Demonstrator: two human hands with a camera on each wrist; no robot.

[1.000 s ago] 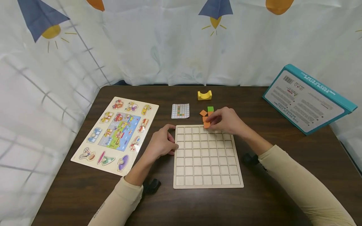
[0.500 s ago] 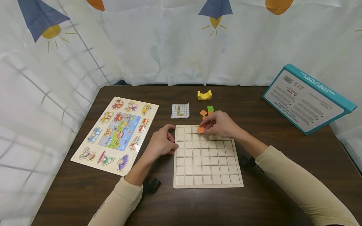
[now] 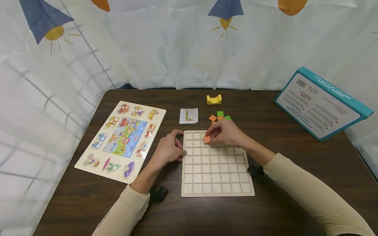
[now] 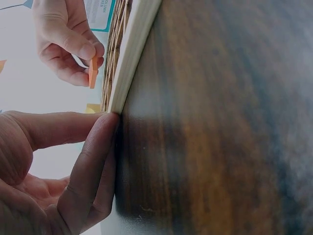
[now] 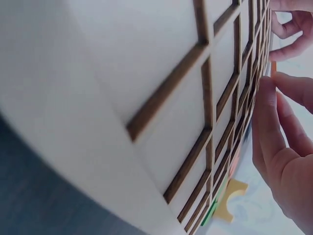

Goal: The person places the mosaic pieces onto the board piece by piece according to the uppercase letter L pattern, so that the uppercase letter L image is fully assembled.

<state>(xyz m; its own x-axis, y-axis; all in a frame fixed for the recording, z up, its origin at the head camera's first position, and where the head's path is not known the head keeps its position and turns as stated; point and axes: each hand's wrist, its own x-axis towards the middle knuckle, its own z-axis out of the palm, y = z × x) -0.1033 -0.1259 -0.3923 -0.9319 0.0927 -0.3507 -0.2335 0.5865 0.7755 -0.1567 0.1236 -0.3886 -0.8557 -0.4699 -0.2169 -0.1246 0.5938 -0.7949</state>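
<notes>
Between thumb and fingertips my right hand (image 3: 226, 133) holds a small square orange tile (image 3: 206, 140), slightly tilted over the wooden grid board (image 3: 217, 168) near its second row. In the left wrist view the orange tile (image 4: 93, 72) is held on edge, apart from the board. My left hand (image 3: 169, 148) rests at the board's left side; its thumb and index finger touch the edge at separate spots. Behind the board lie a few loose tiles: an orange tile (image 3: 212, 118), a green tile (image 3: 220, 113) and others, partly hidden by my right hand.
A grid pattern card (image 3: 188, 116) lies behind the board, and a yellow curved block (image 3: 214, 99) stands near the table's back edge. On the left is a knob picture puzzle (image 3: 97, 154). A teal box (image 3: 322, 105) leans at the right.
My right hand picked an orange tile from the group and carried it left and toward me over the board. Another green tile came into view behind it. The left hand stayed in place.
</notes>
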